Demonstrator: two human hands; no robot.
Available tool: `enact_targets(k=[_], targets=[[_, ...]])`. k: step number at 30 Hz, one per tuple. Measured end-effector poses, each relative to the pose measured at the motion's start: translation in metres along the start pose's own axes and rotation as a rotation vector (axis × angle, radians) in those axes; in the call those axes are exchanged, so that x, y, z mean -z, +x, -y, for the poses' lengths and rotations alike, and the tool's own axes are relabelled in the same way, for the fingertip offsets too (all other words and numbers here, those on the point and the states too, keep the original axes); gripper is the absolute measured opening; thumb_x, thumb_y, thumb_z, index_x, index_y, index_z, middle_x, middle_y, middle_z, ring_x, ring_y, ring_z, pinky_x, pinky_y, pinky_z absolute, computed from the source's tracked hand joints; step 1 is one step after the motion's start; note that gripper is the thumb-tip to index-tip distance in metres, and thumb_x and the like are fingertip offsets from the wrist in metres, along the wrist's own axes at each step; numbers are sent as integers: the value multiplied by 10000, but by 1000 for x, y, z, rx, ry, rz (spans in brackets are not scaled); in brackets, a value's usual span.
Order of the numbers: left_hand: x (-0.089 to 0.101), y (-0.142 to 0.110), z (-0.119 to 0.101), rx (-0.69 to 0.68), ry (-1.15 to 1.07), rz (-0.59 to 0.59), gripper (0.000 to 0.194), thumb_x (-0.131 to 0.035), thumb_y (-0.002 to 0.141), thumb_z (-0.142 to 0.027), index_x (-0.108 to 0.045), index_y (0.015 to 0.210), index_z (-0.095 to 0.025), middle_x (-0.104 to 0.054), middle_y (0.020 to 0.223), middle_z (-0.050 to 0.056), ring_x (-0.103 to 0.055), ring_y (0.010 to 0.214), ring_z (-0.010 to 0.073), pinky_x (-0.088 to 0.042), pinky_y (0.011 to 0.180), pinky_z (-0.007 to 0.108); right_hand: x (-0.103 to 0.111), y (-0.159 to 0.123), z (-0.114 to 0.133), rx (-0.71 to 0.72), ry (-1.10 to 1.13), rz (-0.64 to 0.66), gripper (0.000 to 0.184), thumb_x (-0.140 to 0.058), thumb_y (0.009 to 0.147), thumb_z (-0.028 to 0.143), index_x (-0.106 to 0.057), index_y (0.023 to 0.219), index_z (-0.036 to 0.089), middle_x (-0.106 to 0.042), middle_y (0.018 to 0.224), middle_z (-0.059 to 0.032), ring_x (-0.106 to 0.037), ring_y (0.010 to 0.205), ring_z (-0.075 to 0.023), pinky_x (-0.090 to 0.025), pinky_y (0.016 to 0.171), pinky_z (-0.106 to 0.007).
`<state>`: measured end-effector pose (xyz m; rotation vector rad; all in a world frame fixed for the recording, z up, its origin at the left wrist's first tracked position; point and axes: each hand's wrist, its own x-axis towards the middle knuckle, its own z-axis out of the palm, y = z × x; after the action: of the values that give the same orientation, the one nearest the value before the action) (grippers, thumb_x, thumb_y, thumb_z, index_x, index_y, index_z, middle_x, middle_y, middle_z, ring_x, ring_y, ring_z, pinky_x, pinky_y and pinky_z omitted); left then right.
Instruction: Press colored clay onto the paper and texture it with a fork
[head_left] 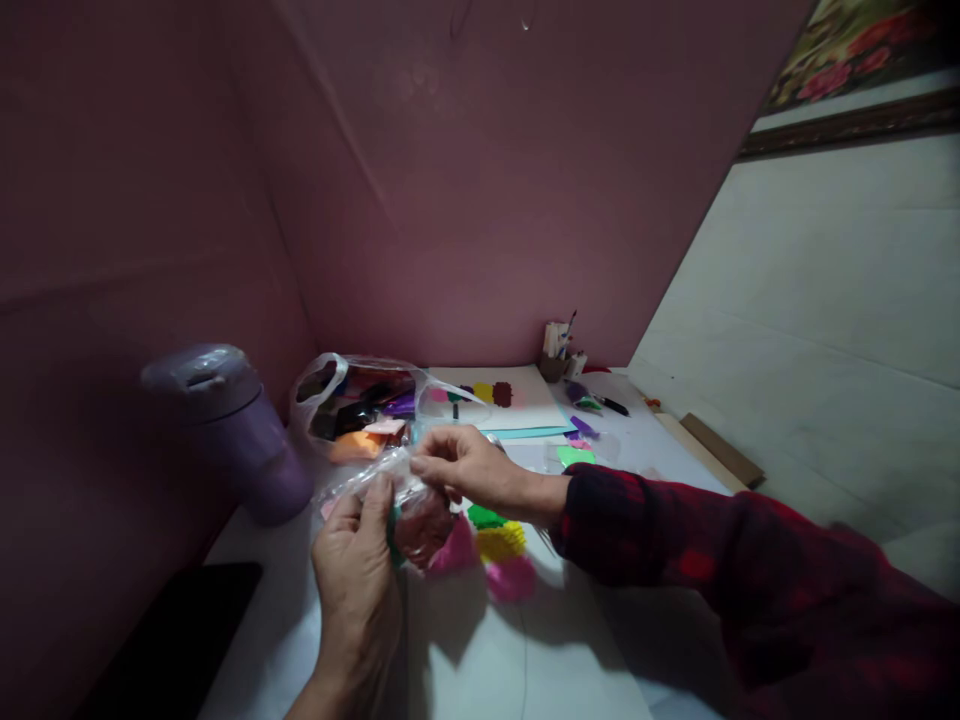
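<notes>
Between my hands is a clear plastic bag (424, 528) with a reddish-brown lump in it, raised over the white paper. My left hand (360, 560) pinches the bag's left side between thumb and fingers. At the bag's upper edge, my right hand (480, 475) has thumb and forefinger closed on the plastic. Just behind the bag, partly hidden by it, lie flattened patches in pink (511, 578), yellow (501, 541) and green (486, 516) on the white paper (517, 660).
A purple tumbler (247, 440) stands at the left. Behind my hands, a plastic carrier bag (315, 410) holds colourful packets. Further back are a sheet with coloured blots (536, 400) and a brush holder (555, 367). A dark flat object (180, 630) lies front left.
</notes>
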<state>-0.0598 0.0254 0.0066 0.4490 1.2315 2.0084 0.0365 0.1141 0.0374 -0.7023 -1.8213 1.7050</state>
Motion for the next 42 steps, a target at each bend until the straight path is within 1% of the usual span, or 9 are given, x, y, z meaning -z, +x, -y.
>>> enact_targets(k=[4, 9, 15, 20, 26, 28, 33, 38, 42], targets=[[-6, -1, -4, 121, -105, -50, 187, -747, 733, -215, -727, 895, -125, -757, 818, 69, -700, 646, 153, -584, 616, 236, 4, 19, 6, -9, -144, 49, 195, -594, 872, 275, -501, 735, 172, -504, 512, 57, -481, 395, -80, -404, 386, -176], [-12, -7, -5, 235, -119, -186, 132, -633, 807, -124, -716, 901, -83, -742, 795, 92, -683, 604, 154, -579, 544, 233, 25, 74, 33, 175, -774, 44, 222, -413, 933, 157, -610, 837, 116, -655, 826, -60, -586, 660, -93, -434, 573, -182], [-13, -9, -4, 289, -74, -245, 168, -565, 859, -86, -704, 953, -99, -740, 889, 98, -692, 660, 138, -583, 582, 214, 11, 113, 23, 153, -918, 403, 141, -631, 724, 36, -688, 807, 134, -681, 790, -6, -579, 697, -98, -395, 604, -171], [-14, -9, -7, 307, -41, -240, 226, -541, 869, -72, -695, 1027, -118, -740, 917, 105, -699, 681, 153, -583, 593, 230, 17, 132, 7, 234, -1069, 358, 205, -570, 683, 30, -670, 821, 143, -620, 746, 6, -485, 651, -108, -315, 581, -221], [-9, -10, -4, 342, -49, -200, 241, -574, 869, -146, -661, 1092, -124, -726, 885, 87, -691, 694, 157, -567, 635, 235, 39, 142, 8, 327, -1134, 347, 115, -510, 703, 51, -566, 646, 133, -555, 676, 7, -358, 609, -104, -257, 578, -261], [-6, -12, 1, 341, -59, -156, 202, -617, 844, -186, -673, 1032, -137, -718, 841, 68, -679, 673, 156, -553, 618, 233, 42, 139, 9, 356, -1165, 370, 91, -535, 714, 80, -564, 652, 139, -573, 698, -5, -365, 611, -109, -251, 576, -270], [-4, -28, 11, 459, -126, 165, 243, -834, 634, -314, -675, 719, -150, -642, 615, -1, -586, 543, 115, -468, 533, 196, 41, 131, 5, 373, -1265, 419, 86, -553, 742, 127, -635, 757, 148, -633, 743, -40, -398, 585, -121, -229, 546, -279], [-7, -42, 7, 478, -51, 384, 300, -850, 602, -409, -710, 635, -147, -598, 556, -11, -495, 510, 67, -389, 532, 170, 32, 129, -11, 422, -1375, 496, 232, -534, 757, 131, -696, 912, 188, -667, 1079, -74, -479, 616, -122, -242, 532, -270], [-2, -43, 6, 486, -7, 476, 318, -816, 642, -456, -724, 641, -151, -617, 592, 5, -499, 546, 82, -382, 554, 186, 27, 128, -11, 437, -1403, 468, 181, -545, 774, 133, -692, 868, 181, -692, 927, -63, -514, 639, -135, -244, 536, -265]])
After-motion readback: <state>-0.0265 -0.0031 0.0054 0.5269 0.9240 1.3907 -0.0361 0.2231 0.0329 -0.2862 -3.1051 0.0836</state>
